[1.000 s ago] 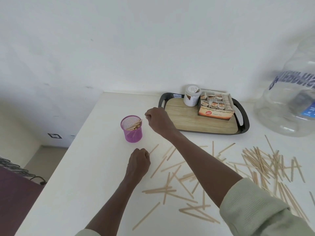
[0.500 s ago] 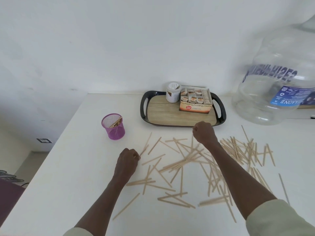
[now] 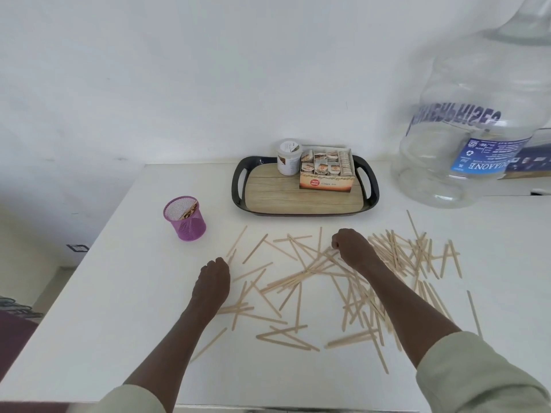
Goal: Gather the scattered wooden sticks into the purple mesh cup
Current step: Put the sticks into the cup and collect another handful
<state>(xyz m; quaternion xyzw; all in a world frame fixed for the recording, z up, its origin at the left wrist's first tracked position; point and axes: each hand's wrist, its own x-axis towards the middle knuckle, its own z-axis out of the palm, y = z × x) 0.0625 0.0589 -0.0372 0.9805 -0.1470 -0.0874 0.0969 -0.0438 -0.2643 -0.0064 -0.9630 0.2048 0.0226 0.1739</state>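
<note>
The purple mesh cup (image 3: 190, 228) stands upright at the left of the white table (image 3: 119, 293), with a few wooden sticks (image 3: 189, 210) leaning inside it. Many loose wooden sticks (image 3: 301, 277) lie scattered across the table's middle and right. My right hand (image 3: 353, 248) is down on the pile, fingers curled, and pinches a stick under its fingertips. My left hand (image 3: 213, 280) rests on the table as a fist at the pile's left edge, right of and nearer to me than the cup. A stick end lies just at its knuckles. I see nothing held in it.
A black tray with a wood-look floor (image 3: 298, 201) sits behind the sticks, carrying a white jar (image 3: 288, 158) and an open box of sachets (image 3: 326, 171). A large clear water jug (image 3: 465, 138) stands at the back right. The table's left edge (image 3: 98, 242) drops to the floor.
My right hand left the cup, crossed right to the stick pile and curled its fingers onto it. My left fist stayed put. The view swung right and down.
</note>
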